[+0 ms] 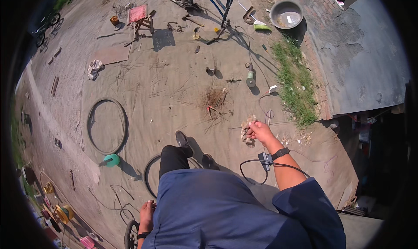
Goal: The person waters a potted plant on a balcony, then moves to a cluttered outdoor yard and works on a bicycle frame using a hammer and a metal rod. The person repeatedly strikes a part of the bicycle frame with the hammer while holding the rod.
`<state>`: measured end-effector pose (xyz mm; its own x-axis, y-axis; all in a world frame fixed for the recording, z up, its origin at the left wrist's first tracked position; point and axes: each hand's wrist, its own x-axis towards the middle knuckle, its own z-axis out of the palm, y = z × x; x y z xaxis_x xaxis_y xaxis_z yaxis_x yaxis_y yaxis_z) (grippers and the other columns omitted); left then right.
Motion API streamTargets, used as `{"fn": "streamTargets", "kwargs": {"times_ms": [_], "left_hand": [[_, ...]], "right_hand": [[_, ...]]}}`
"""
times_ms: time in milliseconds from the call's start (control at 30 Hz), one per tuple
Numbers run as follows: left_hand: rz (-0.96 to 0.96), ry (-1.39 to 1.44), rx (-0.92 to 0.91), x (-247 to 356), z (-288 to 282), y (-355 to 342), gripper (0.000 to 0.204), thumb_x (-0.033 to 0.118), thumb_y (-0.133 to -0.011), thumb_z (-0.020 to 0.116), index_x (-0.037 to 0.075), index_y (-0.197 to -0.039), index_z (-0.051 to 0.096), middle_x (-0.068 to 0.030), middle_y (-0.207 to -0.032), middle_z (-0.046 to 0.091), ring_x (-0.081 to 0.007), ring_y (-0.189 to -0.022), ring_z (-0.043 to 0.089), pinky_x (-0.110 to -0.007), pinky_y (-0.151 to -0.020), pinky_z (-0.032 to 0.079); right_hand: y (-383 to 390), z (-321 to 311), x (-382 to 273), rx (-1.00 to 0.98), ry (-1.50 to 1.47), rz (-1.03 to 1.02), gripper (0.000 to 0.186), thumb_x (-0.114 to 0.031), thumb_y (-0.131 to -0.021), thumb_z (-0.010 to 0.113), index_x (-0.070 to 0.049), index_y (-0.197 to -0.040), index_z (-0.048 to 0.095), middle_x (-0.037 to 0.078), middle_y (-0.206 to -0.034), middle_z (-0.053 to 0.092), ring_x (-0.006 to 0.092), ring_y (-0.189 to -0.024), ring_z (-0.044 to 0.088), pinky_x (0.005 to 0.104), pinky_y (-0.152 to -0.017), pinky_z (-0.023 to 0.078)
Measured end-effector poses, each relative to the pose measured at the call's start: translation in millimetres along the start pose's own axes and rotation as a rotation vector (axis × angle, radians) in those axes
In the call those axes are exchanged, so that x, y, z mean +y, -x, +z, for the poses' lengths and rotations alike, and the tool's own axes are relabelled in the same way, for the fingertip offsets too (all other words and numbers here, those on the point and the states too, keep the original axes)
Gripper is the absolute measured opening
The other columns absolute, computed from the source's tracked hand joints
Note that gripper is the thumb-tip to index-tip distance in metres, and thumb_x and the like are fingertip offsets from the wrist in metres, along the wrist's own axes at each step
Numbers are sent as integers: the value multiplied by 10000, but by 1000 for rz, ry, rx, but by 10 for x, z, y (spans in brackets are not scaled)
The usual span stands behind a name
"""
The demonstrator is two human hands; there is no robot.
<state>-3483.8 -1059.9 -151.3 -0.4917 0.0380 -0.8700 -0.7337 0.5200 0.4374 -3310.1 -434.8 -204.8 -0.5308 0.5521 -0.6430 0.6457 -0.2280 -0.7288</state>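
My right hand (257, 131) is the one at work: thumb and fingertips are pinched on a crumpled, brownish rag (248, 135), held out ahead of me and to my right, above the dusty ground sheet. The rag sits at the left of my fingertips, its longer axis running roughly forward and back, so it crosses the line of my reaching forearm, with folds sticking out on both sides of the pinch.

My left hand (147, 216) is much farther off, low beside my hip and near a bicycle wheel (127, 238); its fingers look loosely curled, but I cannot tell whether they grip anything. Forward and left of the rag, a red-handled tool (212, 109) lies by a scatter of brown debris (211, 97); almost straight ahead of it, farther away, stands a green angle grinder (251, 79).
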Motion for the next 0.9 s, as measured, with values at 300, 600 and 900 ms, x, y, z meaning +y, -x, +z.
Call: {"fn": "streamTargets", "kwargs": {"times_ms": [300,600,900], "left_hand": [[107,83,0,3295,177,-1853,341,336,-1037,503,20,-1134,587,-104,-980,691,-206,-772,692,-314,-650,516],[219,-19,-9,6189,157,-3026,461,370,-1036,493,-28,-1259,557,-166,-1074,694,-226,-848,703,-329,-688,539],[202,-205,-139,8272,992,-3718,382,215,-982,635,-40,-1263,586,-117,-1026,702,-182,-897,670,-305,-762,534]], "right_hand": [[-1599,91,-1267,145,-148,342,318,-353,-1023,548,-47,-1050,631,75,-818,677,188,-705,697,298,-617,532],[-3260,361,-3064,63,-201,367,246,-243,-1028,533,-42,-1109,649,115,-858,698,177,-654,690,255,-559,505],[-5333,879,-4911,-456,155,308,348,-223,-957,636,-37,-1250,621,48,-1045,703,117,-896,680,244,-721,523]]}}
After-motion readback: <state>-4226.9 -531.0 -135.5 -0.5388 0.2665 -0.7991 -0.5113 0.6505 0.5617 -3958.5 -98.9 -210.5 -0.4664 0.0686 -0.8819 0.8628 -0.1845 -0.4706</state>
